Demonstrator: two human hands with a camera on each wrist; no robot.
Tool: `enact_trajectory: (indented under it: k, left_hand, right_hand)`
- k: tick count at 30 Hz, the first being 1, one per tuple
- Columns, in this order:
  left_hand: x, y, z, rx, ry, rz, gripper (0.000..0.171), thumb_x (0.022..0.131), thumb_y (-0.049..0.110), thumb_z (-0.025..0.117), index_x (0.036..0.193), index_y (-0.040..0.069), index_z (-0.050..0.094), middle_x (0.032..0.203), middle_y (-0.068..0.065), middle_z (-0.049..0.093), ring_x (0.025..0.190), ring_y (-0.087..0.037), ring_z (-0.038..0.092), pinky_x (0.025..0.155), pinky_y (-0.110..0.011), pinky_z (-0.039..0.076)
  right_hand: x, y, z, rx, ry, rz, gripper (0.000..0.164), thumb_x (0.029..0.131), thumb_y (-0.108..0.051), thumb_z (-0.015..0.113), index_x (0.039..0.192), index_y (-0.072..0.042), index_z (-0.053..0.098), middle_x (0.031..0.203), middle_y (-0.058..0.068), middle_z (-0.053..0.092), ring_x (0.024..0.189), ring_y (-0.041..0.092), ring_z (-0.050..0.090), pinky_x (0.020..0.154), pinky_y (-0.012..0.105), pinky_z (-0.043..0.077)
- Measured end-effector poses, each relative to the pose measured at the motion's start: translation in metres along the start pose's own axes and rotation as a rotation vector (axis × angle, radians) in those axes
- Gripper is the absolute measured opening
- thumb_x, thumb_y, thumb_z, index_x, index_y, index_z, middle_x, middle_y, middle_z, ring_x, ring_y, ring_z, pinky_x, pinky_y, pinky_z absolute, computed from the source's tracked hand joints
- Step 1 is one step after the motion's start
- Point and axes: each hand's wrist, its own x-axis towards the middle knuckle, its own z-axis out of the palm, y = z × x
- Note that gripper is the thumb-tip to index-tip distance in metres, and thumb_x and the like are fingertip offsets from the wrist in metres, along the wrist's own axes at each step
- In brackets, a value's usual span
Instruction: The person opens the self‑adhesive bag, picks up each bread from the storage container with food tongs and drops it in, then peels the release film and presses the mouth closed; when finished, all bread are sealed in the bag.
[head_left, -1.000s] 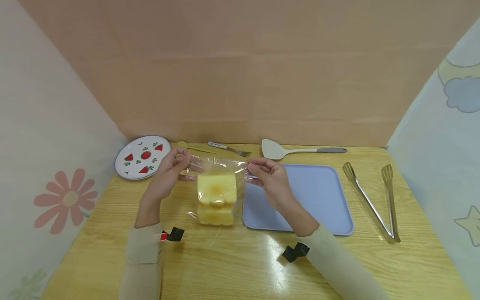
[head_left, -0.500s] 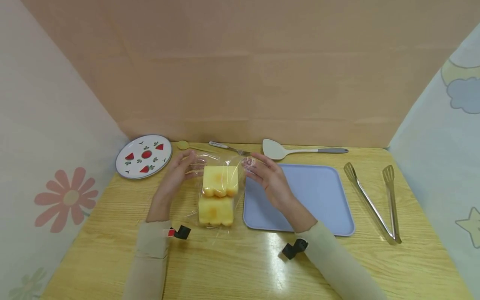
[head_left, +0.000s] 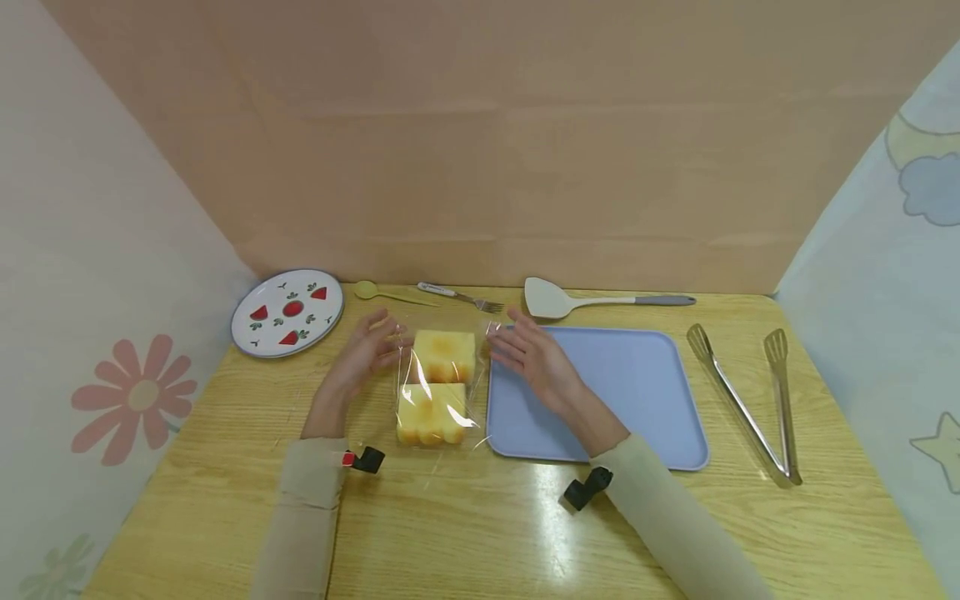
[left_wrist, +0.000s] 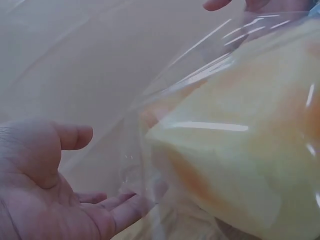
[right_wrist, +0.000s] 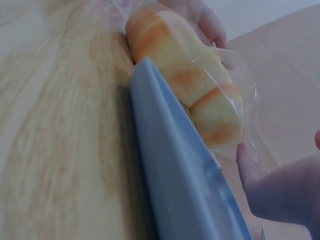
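Two yellow bread loaves with browned tops, an upper one (head_left: 444, 346) and a lower one (head_left: 431, 406), lie inside a clear plastic bag (head_left: 477, 375) left of the blue tray. My left hand (head_left: 363, 357) is at the bag's left side, palm turned toward it. In the left wrist view its fingertips reach the edge of the film, with the thumb apart from it. My right hand (head_left: 542, 362) is spread at the bag's right side, over the tray's left part. Its fingertips are right at the film. Neither hand grips the bag.
The blue tray (head_left: 607, 383) lies to the right, with metal tongs (head_left: 738, 408) beyond it. Along the back are a strawberry-patterned plate (head_left: 273, 304), a yellow spoon (head_left: 367, 290), a fork (head_left: 468, 300) and a spatula (head_left: 549, 298). Walls enclose the back and sides.
Both hands have let go of the bag's top edge and straightened their fingers. The bag and bread have settled flatter on the table; the upper loaf shows higher and slightly further right.
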Motion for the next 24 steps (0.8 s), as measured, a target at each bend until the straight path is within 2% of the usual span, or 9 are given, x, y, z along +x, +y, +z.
enact_trajectory:
  k: [5, 11, 16, 19, 24]
  left_hand:
    - [0.002, -0.007, -0.003, -0.026, -0.019, -0.019, 0.068, 0.111, 0.031, 0.042, 0.16, 0.003, 0.002, 0.155, -0.029, 0.028, 0.137, -0.042, 0.047, 0.11, -0.038, 0.048]
    - [0.003, -0.012, -0.009, 0.018, -0.04, -0.011, 0.07, 0.112, 0.042, 0.033, 0.159, 0.001, 0.002, 0.155, -0.034, 0.03, 0.138, -0.047, 0.044, 0.108, -0.041, 0.049]
    - [0.002, -0.013, -0.013, 0.042, -0.041, -0.031, 0.071, 0.111, 0.046, 0.031, 0.159, -0.001, 0.006, 0.157, -0.033, 0.03, 0.138, -0.047, 0.043, 0.113, -0.047, 0.044]
    - [0.0, -0.01, -0.013, 0.077, -0.048, -0.042, 0.071, 0.111, 0.046, 0.03, 0.159, -0.001, 0.005, 0.157, -0.032, 0.029, 0.14, -0.047, 0.041, 0.116, -0.05, 0.04]
    - [-0.006, -0.002, -0.01, 0.173, 0.009, -0.055, 0.069, 0.111, 0.044, 0.034, 0.159, -0.001, 0.012, 0.155, -0.031, 0.033, 0.138, -0.045, 0.045, 0.116, -0.049, 0.04]
  right_hand:
    - [0.002, 0.004, -0.004, -0.013, -0.011, 0.011, 0.063, 0.112, -0.027, 0.037, 0.164, -0.009, 0.007, 0.162, 0.029, 0.028, 0.151, 0.038, 0.031, 0.123, 0.049, 0.029]
    - [0.004, 0.006, -0.007, -0.031, -0.005, 0.019, 0.062, 0.113, -0.028, 0.035, 0.164, -0.009, 0.006, 0.163, 0.028, 0.026, 0.151, 0.038, 0.031, 0.123, 0.05, 0.029]
    - [0.003, 0.006, -0.007, -0.057, 0.025, 0.019, 0.062, 0.113, -0.027, 0.036, 0.164, -0.007, 0.008, 0.163, 0.028, 0.027, 0.15, 0.038, 0.032, 0.122, 0.05, 0.032]
    - [0.0, 0.004, -0.007, -0.072, 0.053, 0.012, 0.06, 0.112, -0.02, 0.037, 0.163, -0.005, 0.009, 0.161, 0.029, 0.029, 0.149, 0.04, 0.032, 0.12, 0.05, 0.034]
    - [-0.017, -0.008, -0.013, -0.127, 0.092, -0.003, 0.056, 0.112, -0.013, 0.036, 0.162, -0.003, 0.014, 0.161, 0.029, 0.029, 0.148, 0.042, 0.032, 0.117, 0.047, 0.04]
